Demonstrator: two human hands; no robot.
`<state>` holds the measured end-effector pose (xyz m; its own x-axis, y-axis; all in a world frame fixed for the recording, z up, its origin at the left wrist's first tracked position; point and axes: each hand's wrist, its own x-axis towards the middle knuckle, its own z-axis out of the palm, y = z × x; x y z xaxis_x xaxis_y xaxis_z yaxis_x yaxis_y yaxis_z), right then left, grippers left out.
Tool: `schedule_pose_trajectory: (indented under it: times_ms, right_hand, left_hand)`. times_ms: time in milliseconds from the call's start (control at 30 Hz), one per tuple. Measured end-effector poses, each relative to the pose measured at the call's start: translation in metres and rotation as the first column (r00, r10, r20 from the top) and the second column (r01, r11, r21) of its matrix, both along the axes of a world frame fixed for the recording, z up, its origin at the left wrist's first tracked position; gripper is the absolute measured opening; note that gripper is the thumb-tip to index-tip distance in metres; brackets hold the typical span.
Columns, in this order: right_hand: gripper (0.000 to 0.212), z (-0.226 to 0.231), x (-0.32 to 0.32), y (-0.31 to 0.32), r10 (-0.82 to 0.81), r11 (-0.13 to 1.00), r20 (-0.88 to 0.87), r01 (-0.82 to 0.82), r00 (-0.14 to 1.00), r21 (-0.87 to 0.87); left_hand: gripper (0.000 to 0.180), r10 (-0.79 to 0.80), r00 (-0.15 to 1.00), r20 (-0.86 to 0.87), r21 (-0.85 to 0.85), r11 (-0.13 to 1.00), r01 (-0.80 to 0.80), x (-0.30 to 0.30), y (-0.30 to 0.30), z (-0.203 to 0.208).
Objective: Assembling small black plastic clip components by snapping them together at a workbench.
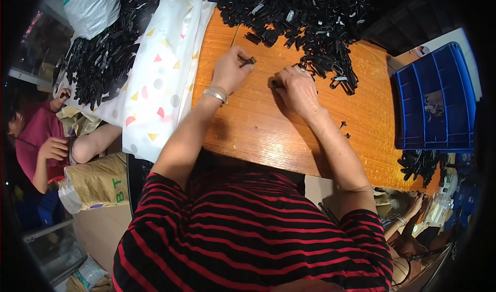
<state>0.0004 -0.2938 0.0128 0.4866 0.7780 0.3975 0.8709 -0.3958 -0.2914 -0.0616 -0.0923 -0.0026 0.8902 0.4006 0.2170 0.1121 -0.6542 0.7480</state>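
My left hand (pixel 230 71), with a metal band at its wrist, is over the wooden table. Its thumb and fingertips are closed on a small black plastic piece (pixel 250 61). To the right, at the near edge of a large heap of black plastic pieces (pixel 325 49), my right hand (pixel 297 89) wears a ring, its fingers bent down toward the tabletop. Dark bits show at those fingertips, but what they hold is mostly hidden. Two small black parts (pixel 344 129) lie beside my right forearm.
The wooden table (pixel 253 126) carries a white patterned cloth (pixel 160 75) along its left side. Another black heap (pixel 103 70) lies beyond it, below a white plastic bag (pixel 93 8). A blue crate (pixel 436 98) stands at right. One person (pixel 41 147) sits left; another's hands (pixel 413 209) show lower right.
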Motion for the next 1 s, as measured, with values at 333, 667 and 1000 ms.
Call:
schedule_pose_trajectory:
  times_ms: [333, 667, 1000]
  right_hand:
    - [0.035, 0.013, -0.004, 0.010, -0.119, 0.879, -0.546, 0.343, 0.830, 0.331]
    - [0.018, -0.008, -0.040, 0.023, 0.090, 0.763, -0.590, 0.324, 0.803, 0.558]
    - [0.021, -0.007, -0.046, 0.018, 0.113, 0.752, -0.764, 0.448, 0.635, 0.483]
  left_hand:
    - [0.033, -0.096, 0.995, 0.027, -0.649, 0.755, 0.090, -0.016, -0.021, -0.015]
    - [0.031, -0.168, 0.977, 0.130, -0.771, 0.603, 0.207, -0.023, -0.034, -0.005]
    - [0.022, -0.269, 0.951, 0.150, -0.902, 0.358, 0.243, -0.044, -0.031, -0.002]
